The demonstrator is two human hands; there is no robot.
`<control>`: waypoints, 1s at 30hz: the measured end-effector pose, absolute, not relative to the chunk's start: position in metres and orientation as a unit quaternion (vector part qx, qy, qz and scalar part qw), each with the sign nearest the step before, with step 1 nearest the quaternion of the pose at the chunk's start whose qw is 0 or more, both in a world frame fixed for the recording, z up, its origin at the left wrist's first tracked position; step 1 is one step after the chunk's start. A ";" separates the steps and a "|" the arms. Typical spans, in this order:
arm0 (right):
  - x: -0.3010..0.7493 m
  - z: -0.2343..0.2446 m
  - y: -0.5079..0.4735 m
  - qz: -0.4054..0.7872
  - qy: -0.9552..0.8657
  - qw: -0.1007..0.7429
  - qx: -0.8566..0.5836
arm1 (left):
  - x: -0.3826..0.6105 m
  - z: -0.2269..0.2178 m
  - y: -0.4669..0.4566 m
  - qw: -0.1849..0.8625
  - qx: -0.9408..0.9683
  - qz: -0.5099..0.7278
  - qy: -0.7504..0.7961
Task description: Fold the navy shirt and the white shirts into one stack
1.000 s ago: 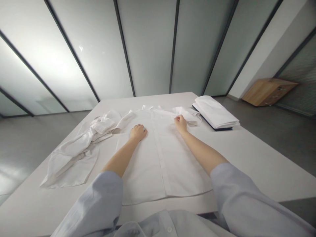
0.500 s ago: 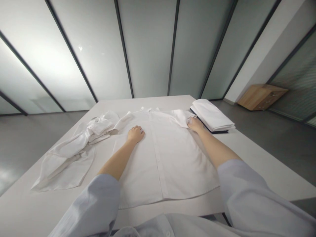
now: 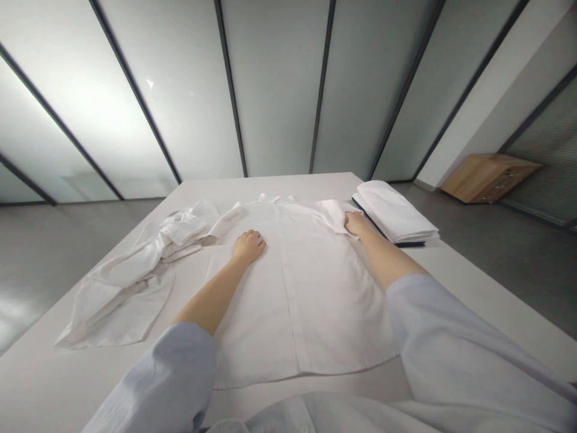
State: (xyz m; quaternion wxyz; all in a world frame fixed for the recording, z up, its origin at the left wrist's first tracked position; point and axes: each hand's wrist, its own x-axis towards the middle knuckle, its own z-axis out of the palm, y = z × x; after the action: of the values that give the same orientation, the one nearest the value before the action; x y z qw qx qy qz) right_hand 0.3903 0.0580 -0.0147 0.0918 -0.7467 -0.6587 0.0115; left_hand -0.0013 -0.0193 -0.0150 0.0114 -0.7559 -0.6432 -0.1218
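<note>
A white button shirt point(image 3: 297, 282) lies flat on the white table point(image 3: 473, 288), collar at the far end. My left hand point(image 3: 247, 245) rests on the shirt's upper left chest, fingers curled under and pressing the cloth. My right hand point(image 3: 354, 223) is closed on the folded right sleeve point(image 3: 334, 213) at the shirt's far right shoulder, close to the stack of folded shirts.
A crumpled white shirt point(image 3: 135, 270) lies at the table's left side. A stack of folded white shirts point(image 3: 394, 211) on a dark board sits at the far right. Beyond the table stand frosted glass walls, and a wooden cabinet point(image 3: 489, 173) on the floor at right.
My right hand moved from the shirt's upper chest out to the right shoulder and took hold of the folded sleeve. My left hand stayed put.
</note>
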 end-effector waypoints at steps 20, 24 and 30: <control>0.424 0.064 0.078 -0.056 -0.410 0.509 -0.755 | 0.000 -0.015 -0.018 0.000 -0.753 -0.127 -0.646; 0.387 0.079 0.070 -0.096 -0.522 0.512 -0.675 | -0.001 -0.015 -0.018 0.000 -0.752 -0.134 -0.645; 0.276 0.032 0.020 -0.028 -0.770 0.407 -0.490 | -0.002 -0.018 -0.013 -0.085 -0.758 -0.218 -0.609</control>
State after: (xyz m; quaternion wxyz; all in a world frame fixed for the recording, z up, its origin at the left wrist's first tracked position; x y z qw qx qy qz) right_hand 0.2758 0.0195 0.0324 0.4068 -0.4905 -0.7702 -0.0276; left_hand -0.0023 -0.0131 -0.0175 -0.0849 -0.7581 -0.6088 -0.2175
